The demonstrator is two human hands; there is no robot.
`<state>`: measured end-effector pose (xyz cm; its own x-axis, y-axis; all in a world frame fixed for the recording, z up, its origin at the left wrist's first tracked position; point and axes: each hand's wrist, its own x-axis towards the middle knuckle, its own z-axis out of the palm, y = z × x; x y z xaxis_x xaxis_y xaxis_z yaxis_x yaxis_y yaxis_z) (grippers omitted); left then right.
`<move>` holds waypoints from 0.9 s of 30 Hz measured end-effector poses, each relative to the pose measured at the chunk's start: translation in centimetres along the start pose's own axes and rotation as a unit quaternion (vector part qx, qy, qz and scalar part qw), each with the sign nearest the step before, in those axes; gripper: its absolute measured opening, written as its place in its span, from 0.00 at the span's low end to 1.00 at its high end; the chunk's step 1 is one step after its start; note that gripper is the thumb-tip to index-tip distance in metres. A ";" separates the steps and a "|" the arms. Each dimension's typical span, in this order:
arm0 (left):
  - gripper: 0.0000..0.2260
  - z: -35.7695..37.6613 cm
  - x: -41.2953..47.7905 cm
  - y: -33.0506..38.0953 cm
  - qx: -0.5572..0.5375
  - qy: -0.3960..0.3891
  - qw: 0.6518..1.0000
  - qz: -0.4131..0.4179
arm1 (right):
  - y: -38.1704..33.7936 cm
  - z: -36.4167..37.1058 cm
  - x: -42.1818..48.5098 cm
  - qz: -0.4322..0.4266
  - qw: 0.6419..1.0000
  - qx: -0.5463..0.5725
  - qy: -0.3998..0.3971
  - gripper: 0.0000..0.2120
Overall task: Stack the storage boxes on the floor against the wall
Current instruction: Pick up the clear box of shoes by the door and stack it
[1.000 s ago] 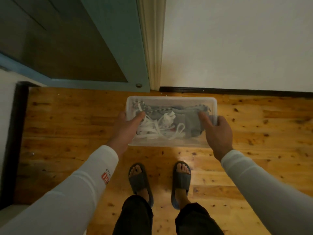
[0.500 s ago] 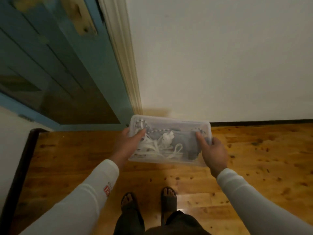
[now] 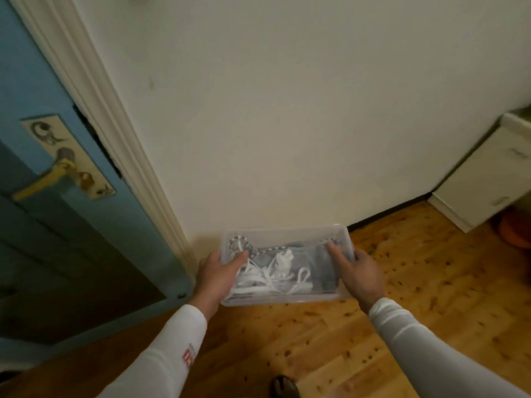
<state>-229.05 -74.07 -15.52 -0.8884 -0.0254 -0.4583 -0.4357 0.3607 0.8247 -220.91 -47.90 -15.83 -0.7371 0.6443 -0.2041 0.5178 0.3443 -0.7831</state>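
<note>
The blue panelled door (image 3: 43, 225) and cream door frame (image 3: 115, 124) stand at left. The left hand (image 3: 219, 275) grips the left short end of the clear plastic storage box (image 3: 284, 298) of white cords, thumb over the rim. The right hand (image 3: 357, 272) grips the opposite end likewise. The box's long axis runs parallel to the white wall (image 3: 287, 110), near its base; whether it rests on the wooden plank floor (image 3: 402, 282) cannot be determined.
</note>
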 end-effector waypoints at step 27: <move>0.16 34.5 -17.0 14.1 0.203 -0.451 0.859 0.132 | 19.1 -31.2 -13.5 0.227 0.887 0.135 0.380 0.27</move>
<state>-215.09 -36.41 -7.53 -0.3964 0.7737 -0.4942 0.0131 0.5431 0.8396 -187.58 -28.73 -9.71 0.0782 0.9840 -0.1602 0.4874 -0.1779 -0.8549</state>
